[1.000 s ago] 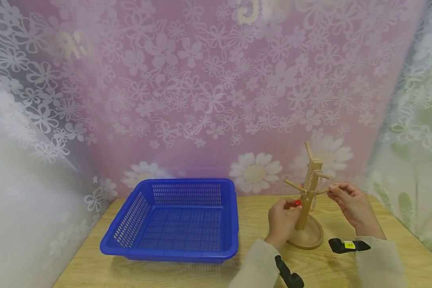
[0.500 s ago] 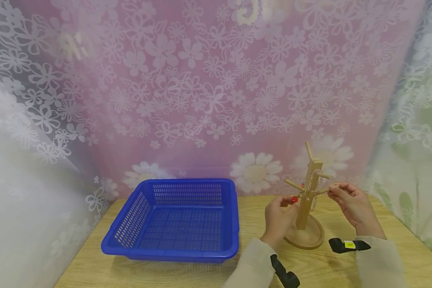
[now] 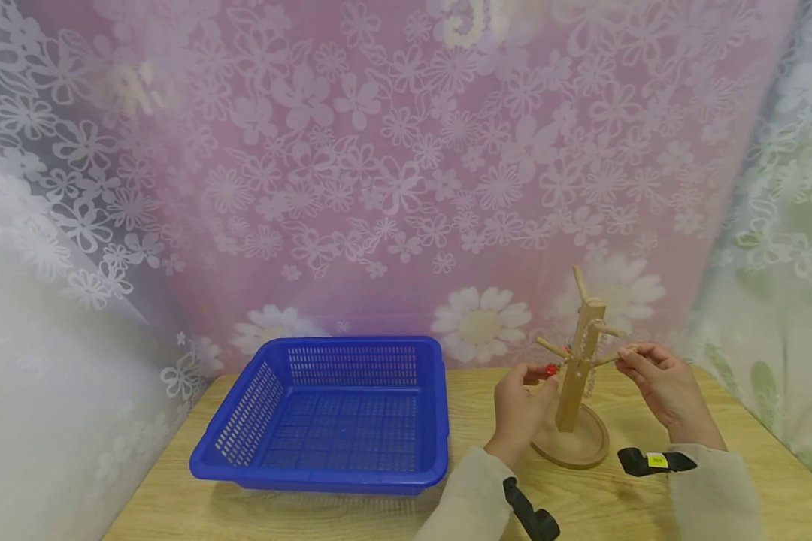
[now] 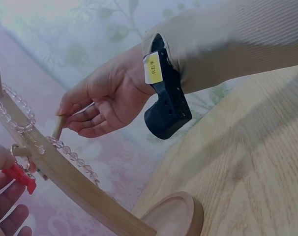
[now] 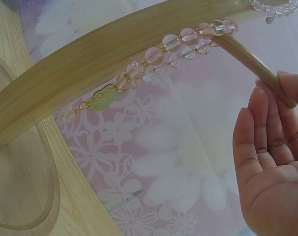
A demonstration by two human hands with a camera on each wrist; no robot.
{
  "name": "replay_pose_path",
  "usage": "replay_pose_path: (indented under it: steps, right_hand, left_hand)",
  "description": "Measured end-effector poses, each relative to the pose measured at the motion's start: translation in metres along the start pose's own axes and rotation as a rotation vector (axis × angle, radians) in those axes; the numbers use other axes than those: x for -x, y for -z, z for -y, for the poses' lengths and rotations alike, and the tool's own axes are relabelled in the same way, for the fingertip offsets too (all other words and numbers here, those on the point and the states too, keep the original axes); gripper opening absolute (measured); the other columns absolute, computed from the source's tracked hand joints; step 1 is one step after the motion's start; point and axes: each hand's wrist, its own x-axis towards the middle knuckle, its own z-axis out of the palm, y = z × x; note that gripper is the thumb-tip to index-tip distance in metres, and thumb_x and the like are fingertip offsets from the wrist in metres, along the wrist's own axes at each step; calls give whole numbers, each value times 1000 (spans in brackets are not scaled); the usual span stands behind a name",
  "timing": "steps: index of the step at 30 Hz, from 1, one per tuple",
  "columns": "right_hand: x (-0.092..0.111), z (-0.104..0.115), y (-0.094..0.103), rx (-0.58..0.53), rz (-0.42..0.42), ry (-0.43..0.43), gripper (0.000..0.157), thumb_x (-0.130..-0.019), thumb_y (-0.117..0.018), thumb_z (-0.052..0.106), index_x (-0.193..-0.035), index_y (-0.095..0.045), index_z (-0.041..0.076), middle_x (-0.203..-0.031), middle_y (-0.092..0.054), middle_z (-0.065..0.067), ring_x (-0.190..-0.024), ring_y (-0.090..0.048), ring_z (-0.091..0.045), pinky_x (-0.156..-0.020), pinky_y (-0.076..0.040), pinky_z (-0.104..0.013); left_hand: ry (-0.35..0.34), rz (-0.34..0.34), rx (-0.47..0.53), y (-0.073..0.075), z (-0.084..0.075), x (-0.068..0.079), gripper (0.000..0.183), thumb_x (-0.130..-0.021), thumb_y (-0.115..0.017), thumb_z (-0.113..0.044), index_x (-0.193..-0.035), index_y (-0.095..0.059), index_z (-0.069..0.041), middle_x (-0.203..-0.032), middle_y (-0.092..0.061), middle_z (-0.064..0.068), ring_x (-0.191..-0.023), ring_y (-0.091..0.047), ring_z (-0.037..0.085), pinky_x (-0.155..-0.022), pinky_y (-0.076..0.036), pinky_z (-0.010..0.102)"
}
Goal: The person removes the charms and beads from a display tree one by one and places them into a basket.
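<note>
A wooden peg stand (image 3: 571,394) stands upright on its round base. My left hand (image 3: 517,409) pinches a small red charm (image 4: 21,177) with a metal ring, which is at a short peg on the stand's left side. My right hand (image 3: 662,387) pinches the end of a right-hand peg (image 5: 252,64) between thumb and fingers. From that peg hangs a string of clear pink beads (image 5: 154,56) with a gold chain and a pale green tag (image 5: 104,98). A second beaded loop (image 4: 22,112) hangs higher up the post.
A blue plastic basket (image 3: 318,478) sits on the wooden table (image 3: 156,492), left of the stand. Behind the table hangs a pink floral curtain (image 3: 392,188), with pale curtains on both sides. A black camera strap (image 3: 656,460) circles each wrist.
My left hand has shifted a little left and upward with the red charm, away from the post. The right hand stays on its peg.
</note>
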Motion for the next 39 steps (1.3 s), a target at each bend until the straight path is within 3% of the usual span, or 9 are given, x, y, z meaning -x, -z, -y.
replay_pose_path:
  steps: [8, 19, 30, 39]
  right_hand:
    - [0, 1, -1, 1, 2, -10, 20, -93, -51, -4, -90, -66, 8, -87, -67, 3, -81, -66, -9, -77, -53, -19]
    - [1, -1, 1, 9, 8, 0, 20, -93, -51, -4, -91, -66, 8, -89, -66, 3, -81, -65, -9, -78, -53, -19]
    - [1, -2, 1, 26, 8, 6, 20, -94, -51, -4, -91, -66, 9, -88, -66, 3, -82, -65, -8, -78, -53, -19]
    - [1, -2, 1, 25, 2, 8, 21, -94, -50, -5, -92, -66, 9, -89, -65, 3, -82, -65, -9, -78, -52, -19]
  left_hand:
    - [8, 1, 42, 5, -5, -2, 6, -81, -71, -16, -86, -69, -15, -85, -69, -8, -83, -61, 12, -71, -41, 17]
    - [9, -16, 102, 11, -18, -4, 6, -82, -70, -15, -87, -69, -16, -85, -68, -7, -84, -61, 16, -71, -42, 18]
    - [2, -28, 109, 20, -29, -9, 6, -81, -70, -15, -87, -69, -14, -85, -69, -5, -78, -55, 0, -71, -41, 20]
    - [13, -30, 121, 29, -35, -14, 7, -81, -69, -14, -88, -68, -13, -86, -67, -5, -76, -54, 0, -69, -45, 19]
